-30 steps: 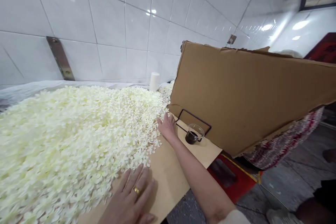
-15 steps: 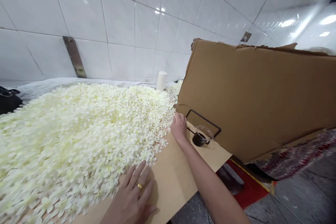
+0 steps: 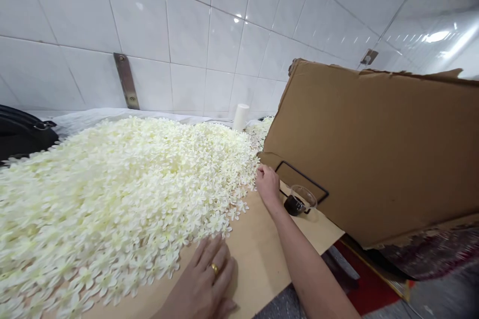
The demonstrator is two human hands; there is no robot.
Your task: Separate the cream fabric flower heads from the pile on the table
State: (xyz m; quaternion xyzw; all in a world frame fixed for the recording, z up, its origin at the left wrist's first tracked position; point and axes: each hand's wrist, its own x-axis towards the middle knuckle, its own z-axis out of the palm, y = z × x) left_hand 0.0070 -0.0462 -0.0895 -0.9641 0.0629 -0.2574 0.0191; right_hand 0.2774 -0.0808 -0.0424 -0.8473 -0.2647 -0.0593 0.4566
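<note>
A broad heap of white-and-pale-yellow artificial flower petals [image 3: 149,179] covers the left and middle of the tan paper-topped table [image 3: 258,239]. My left hand [image 3: 204,279], wearing a gold ring, rests palm down at the heap's near edge, its fingers stretched out. At the heap's right corner is my right hand [image 3: 267,183], its fingers curled together beside the cardboard; anything in them is hidden. Just right of that wrist stands a clear plastic cup [image 3: 304,197] with a black object [image 3: 294,205] by it.
A large cardboard sheet [image 3: 366,144] leans upright on the right, with a black wire frame [image 3: 305,177] against it. A white cone [image 3: 240,117] stands behind the heap, near the tiled wall [image 3: 187,25]. A black bag [image 3: 24,132] sits at the far left.
The view has turned left, so everything appears shifted rightward. My right hand's fingers look more tightly curled at the same corner. My left hand stays flat by the heap's near edge.
</note>
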